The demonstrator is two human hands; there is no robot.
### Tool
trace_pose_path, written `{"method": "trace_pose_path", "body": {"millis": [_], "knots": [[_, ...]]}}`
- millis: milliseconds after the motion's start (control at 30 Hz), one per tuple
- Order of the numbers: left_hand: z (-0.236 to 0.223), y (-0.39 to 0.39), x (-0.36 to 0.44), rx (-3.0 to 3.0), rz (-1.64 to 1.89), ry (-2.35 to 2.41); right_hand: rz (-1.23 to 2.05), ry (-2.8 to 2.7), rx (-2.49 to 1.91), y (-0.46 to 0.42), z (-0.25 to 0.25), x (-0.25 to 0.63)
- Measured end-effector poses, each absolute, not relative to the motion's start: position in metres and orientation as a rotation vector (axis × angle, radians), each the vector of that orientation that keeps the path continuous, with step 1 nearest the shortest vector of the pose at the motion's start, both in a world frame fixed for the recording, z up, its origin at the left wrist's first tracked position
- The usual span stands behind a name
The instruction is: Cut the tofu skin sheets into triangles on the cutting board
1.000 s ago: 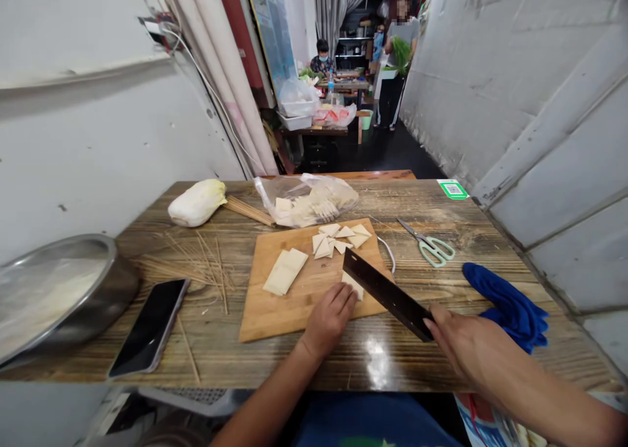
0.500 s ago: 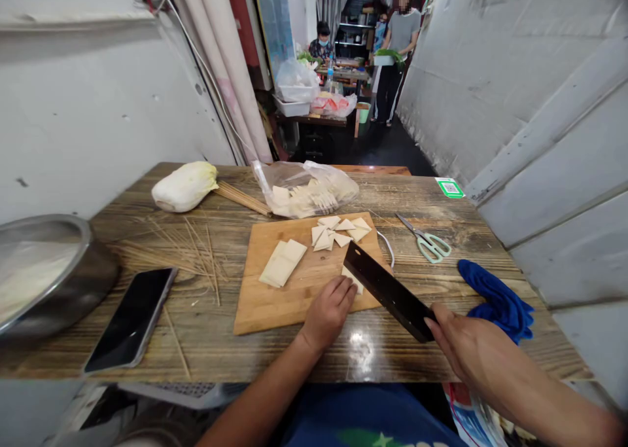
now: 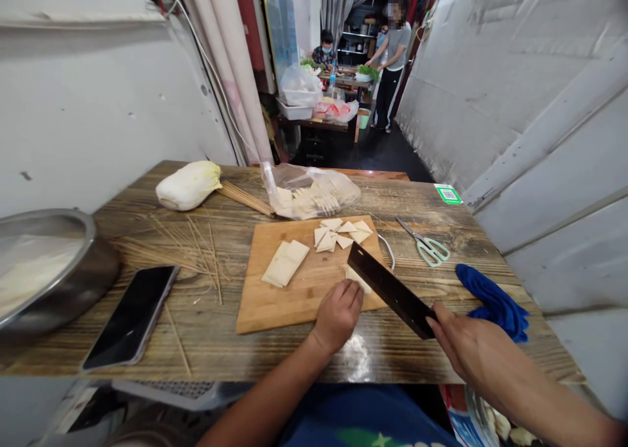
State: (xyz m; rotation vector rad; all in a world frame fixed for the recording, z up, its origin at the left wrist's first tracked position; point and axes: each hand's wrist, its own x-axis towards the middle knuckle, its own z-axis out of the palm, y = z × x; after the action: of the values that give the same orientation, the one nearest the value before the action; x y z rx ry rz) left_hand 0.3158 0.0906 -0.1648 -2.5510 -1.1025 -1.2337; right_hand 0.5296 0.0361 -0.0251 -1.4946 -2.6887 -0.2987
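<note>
My right hand (image 3: 461, 337) grips the handle of a dark cleaver (image 3: 388, 291), whose blade slants over the right part of the wooden cutting board (image 3: 275, 308). Under the blade lies a pale flat slice (image 3: 358, 278), which looks like dried tofu. The curled fingers of my left hand (image 3: 341, 311) press on this slice, close beside the blade; the cleaver partly hides it. Further left on the board rests a rectangular stack of similar slices (image 3: 286, 264). Several cut triangles (image 3: 326, 241) are heaped near the board's far edge.
Behind the board sits a clear bag (image 3: 318, 195) of pale pieces. Scissors (image 3: 426, 243) and a blue cloth (image 3: 493, 303) lie at right. Leftward are a phone (image 3: 131, 316), wooden skewers (image 3: 196, 254), a cabbage (image 3: 189, 185) and a metal basin (image 3: 105, 260). Two people are in the background.
Both hands and the cleaver hold almost the same pose over the slice. The view has shifted slightly. In the background, the standing person's tray of greens has come down to the table.
</note>
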Motion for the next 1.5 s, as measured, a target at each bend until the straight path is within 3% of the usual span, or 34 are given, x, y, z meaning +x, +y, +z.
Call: {"method": "trace_pose_path", "body": {"millis": [300, 567, 1500], "knots": [[-0.166, 0.092, 0.312, -2.51, -1.285, -1.126, -0.276, -2.676, -1.529, 0.035, -0.028, 0.534], [-0.165, 0.091, 0.309, -2.579, -1.249, -1.077, -0.224, -2.657, -1.81, 0.03, -0.045, 0.553], [-0.175, 0.093, 0.31, -2.546, -1.378, -1.052, -0.285, -2.657, -1.505, 0.033, -0.029, 0.531]]}}
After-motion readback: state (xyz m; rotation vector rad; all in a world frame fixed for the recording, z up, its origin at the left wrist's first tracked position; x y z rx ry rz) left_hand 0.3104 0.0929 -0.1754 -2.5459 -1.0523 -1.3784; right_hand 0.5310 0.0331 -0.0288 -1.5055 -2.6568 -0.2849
